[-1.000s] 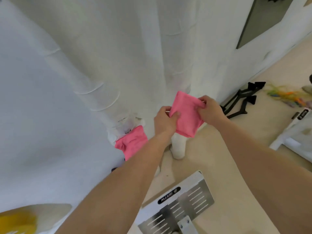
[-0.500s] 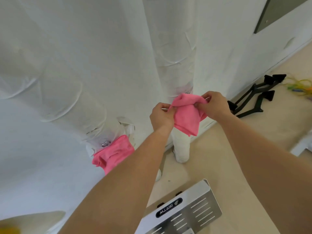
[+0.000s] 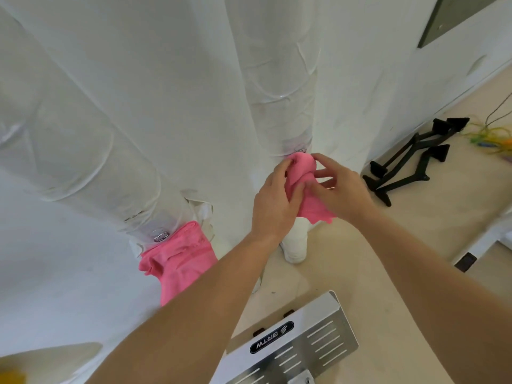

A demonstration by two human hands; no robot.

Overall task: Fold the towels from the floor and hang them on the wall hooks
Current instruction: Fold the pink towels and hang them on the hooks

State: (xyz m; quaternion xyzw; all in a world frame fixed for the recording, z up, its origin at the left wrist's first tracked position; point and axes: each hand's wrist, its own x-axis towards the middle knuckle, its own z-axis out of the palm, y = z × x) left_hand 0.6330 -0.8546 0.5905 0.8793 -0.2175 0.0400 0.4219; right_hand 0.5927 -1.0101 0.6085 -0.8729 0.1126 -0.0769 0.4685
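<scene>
At the right-hand wrapped column (image 3: 282, 79): bunched pink towel (image 3: 303, 167) is being held just under a barely visible hook (image 3: 300, 149). Left hand (image 3: 274, 200) is clamping it in a curled grip; right hand (image 3: 340, 189) is touching it, digits loosely spread. Second pink towel (image 3: 180, 259) is hanging from a metal hook (image 3: 160, 234) further left. Step in hand, likely: hooking. Next move is calling for snagging fabric over the hook before release.
</scene>
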